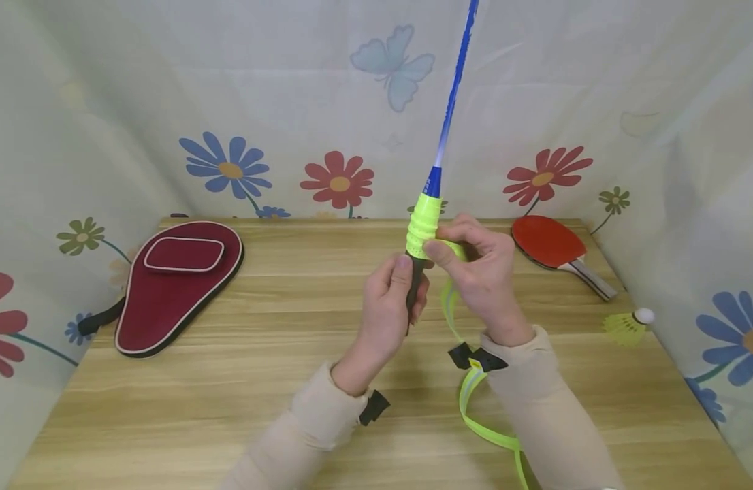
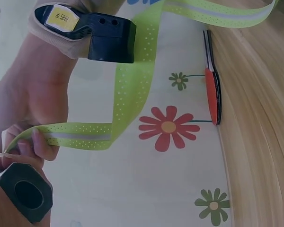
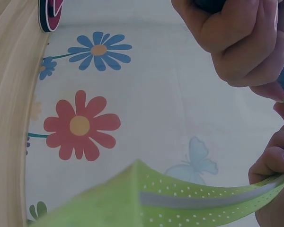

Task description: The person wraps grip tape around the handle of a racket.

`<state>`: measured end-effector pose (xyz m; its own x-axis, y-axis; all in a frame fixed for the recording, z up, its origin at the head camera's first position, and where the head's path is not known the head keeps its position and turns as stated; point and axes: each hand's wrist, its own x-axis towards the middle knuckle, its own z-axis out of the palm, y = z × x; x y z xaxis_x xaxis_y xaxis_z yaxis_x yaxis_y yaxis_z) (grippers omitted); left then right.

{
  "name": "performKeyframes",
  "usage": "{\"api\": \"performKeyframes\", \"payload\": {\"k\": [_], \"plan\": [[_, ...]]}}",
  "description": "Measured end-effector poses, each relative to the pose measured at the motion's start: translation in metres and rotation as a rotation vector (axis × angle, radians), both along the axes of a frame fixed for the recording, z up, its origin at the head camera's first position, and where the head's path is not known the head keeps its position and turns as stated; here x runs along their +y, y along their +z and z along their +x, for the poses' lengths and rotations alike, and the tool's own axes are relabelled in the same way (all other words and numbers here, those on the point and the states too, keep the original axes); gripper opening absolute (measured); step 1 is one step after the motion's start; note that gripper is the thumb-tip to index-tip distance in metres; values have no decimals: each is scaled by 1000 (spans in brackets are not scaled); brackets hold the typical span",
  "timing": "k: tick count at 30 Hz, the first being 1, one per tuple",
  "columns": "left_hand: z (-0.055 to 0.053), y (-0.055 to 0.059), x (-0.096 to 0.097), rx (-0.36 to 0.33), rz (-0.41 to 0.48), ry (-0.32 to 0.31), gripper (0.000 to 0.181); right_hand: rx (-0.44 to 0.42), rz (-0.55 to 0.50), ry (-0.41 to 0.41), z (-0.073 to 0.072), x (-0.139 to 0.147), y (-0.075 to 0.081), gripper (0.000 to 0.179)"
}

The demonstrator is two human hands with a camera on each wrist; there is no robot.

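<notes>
A racket with a thin blue shaft [image 1: 455,88] is held upright at a slight tilt; its head is out of view. My left hand [image 1: 385,303] grips the dark handle [image 1: 415,282], whose octagonal butt end [image 2: 28,194] shows in the left wrist view. Neon yellow-green grip tape [image 1: 423,221] is wound in ridged turns round the upper handle, below the blue cone. Just right of it, my right hand [image 1: 487,272] pinches the perforated loose tape [image 2: 135,80] between thumb and fingers. The tape's tail [image 1: 474,415] loops down past the right wrist towards the table's front.
A dark red paddle case [image 1: 174,292] lies at the left of the wooden table [image 1: 291,327]. On the right are a red table tennis paddle [image 1: 549,241] and a yellow shuttlecock [image 1: 628,327]. Flower-printed cloth [image 1: 278,82] surrounds the table's back and sides.
</notes>
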<state>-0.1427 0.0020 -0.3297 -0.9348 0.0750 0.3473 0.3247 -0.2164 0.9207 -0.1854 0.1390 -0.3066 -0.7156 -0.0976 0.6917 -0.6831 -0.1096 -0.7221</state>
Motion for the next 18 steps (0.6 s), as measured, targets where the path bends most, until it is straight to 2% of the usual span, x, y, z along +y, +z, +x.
{"api": "performKeyframes", "payload": {"k": [5,11,14,18], "plan": [[1,0,-2,3,0,-70,47,0,-16,72,-2,4,-1,17],[2,1,-4,-14,46,-173,45,20,-34,157,-6,9,-1,25],[2,2,-4,-37,87,-216,45,31,-27,177,-8,10,-1,25],[2,3,-5,-101,174,-303,42,42,-22,193,-10,11,0,25]]}}
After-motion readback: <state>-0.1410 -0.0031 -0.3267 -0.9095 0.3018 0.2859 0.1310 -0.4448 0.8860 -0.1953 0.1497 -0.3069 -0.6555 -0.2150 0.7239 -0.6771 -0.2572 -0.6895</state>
